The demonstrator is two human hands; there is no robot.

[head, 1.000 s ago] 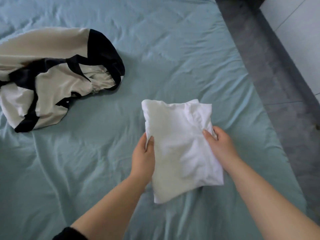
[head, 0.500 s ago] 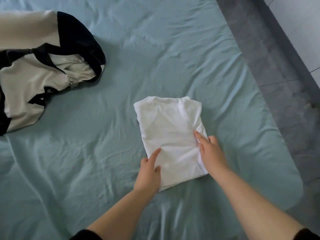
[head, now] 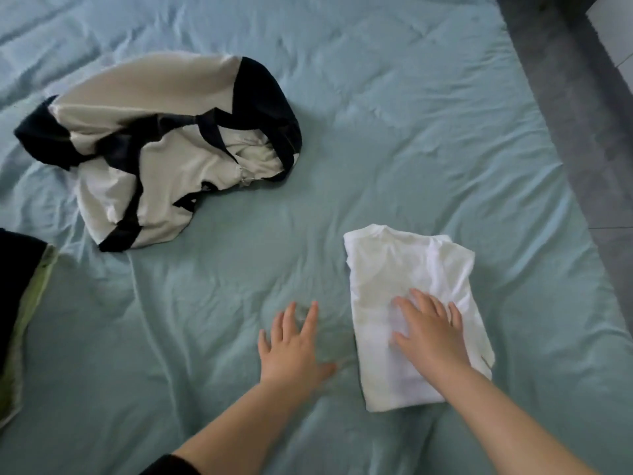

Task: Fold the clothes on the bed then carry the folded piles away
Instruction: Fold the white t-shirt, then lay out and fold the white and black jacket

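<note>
Flat and holding nothing, our right hand [head: 430, 332] lies palm down on the folded white shirt [head: 404, 265]. Its fingers [head: 423, 305] are straight and a little spread, pointing away from us and slightly left. The hand covers the nearer half of the shirt. The collar end lies beyond the fingertips, and a band of cloth shows nearer to us than the wrist. Our right forearm runs back from the hand to the lower right corner of the view, bare as far as we can see.

Our left hand [head: 291, 347] is likewise spread wide and grips nothing. It is palm down over the blue-green bed sheet [head: 376, 132], fingers fanned and thumb stretched out toward the shirt. The hand is blurred, so we cannot tell whether the palm touches the sheet. The thumb tip stops just short of the shirt's edge, with a strip of sheet between them. Its forearm comes up from the bottom of the view, where a black sleeve [head: 171, 466] ends.

The shirt is a tidy rectangle on the sheet, just to the right of the left hand. Well beyond that hand's fingertips and off to its left, a cream-and-black garment [head: 164, 149] lies crumpled and unfolded. Farther left still, at the edge of the view, lies a dark garment with a pale green edge [head: 20, 303]. To the right of the right hand, past the edge of the sheet, runs a grey strip [head: 582, 114].
</note>
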